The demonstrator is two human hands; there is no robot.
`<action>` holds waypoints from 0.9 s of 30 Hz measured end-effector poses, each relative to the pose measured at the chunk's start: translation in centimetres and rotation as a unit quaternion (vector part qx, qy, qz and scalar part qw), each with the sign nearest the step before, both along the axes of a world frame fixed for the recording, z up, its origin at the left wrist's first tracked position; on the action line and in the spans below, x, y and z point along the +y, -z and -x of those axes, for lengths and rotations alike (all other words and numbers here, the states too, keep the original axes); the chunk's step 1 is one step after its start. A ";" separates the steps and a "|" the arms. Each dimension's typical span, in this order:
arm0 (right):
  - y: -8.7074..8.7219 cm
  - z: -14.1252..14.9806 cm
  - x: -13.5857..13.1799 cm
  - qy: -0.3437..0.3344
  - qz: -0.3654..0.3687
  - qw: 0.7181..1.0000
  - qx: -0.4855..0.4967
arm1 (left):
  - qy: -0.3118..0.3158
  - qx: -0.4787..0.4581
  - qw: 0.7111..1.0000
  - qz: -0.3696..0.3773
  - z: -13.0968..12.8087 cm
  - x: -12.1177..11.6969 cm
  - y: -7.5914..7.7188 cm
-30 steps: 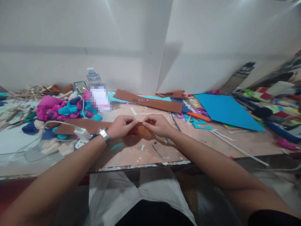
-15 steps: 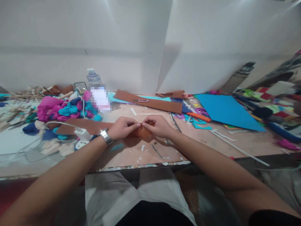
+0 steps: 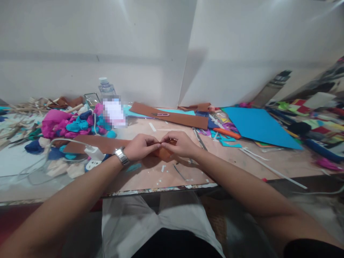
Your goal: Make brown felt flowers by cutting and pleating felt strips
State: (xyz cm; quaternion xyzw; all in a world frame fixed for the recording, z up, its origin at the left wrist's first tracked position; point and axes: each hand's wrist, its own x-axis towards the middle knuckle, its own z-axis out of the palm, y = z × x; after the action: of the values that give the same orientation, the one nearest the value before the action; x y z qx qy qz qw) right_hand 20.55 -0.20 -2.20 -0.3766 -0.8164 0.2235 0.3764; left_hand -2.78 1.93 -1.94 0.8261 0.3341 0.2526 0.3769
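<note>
My left hand (image 3: 141,146) and my right hand (image 3: 179,143) meet thumb to thumb above the middle of the table. Both pinch the upper edge of a brown sheet (image 3: 163,154), which looks like craft paper or thin foam. Its lower part shows beneath the thumbs; the rest is hidden by my hands. Behind my left hand a long brown strip (image 3: 107,144) lies on the table; whether it joins the held sheet I cannot tell. Small white scraps (image 3: 163,168) lie just in front of my hands.
Farther back, a small pink-edged cutter (image 3: 162,114) rests on another brown strip (image 3: 188,120). At left are crumpled coloured paper (image 3: 56,120), a bottle (image 3: 106,87), a white plug (image 3: 94,153) and cable. Rightward lie an orange-handled knife (image 3: 228,133), a blue sheet (image 3: 263,125) and a white stick (image 3: 274,168).
My thumbs have drawn slightly closer together along the sheet's edge. Both hands stay pinched at almost the same place.
</note>
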 end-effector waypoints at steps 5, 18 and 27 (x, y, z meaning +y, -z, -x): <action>0.1 -0.1 0.1 -0.001 -0.005 1.000 -0.002 | 0.015 0.003 1.000 0.012 0.1 0.2 0.2; 0.0 -0.1 0.1 -0.013 -0.018 1.000 0.006 | 0.028 -0.048 0.994 0.095 -0.2 0.2 0.1; -0.3 -0.2 -0.1 -0.017 -0.032 0.999 0.018 | 0.047 -0.075 0.988 0.125 -0.1 0.4 -0.1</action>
State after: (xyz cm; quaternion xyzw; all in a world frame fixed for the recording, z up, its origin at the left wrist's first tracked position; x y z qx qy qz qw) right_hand 20.79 -0.27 -1.94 -0.3463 -0.8225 0.2108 0.3989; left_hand -2.65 2.30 -1.85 0.7660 0.2941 0.2523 0.5129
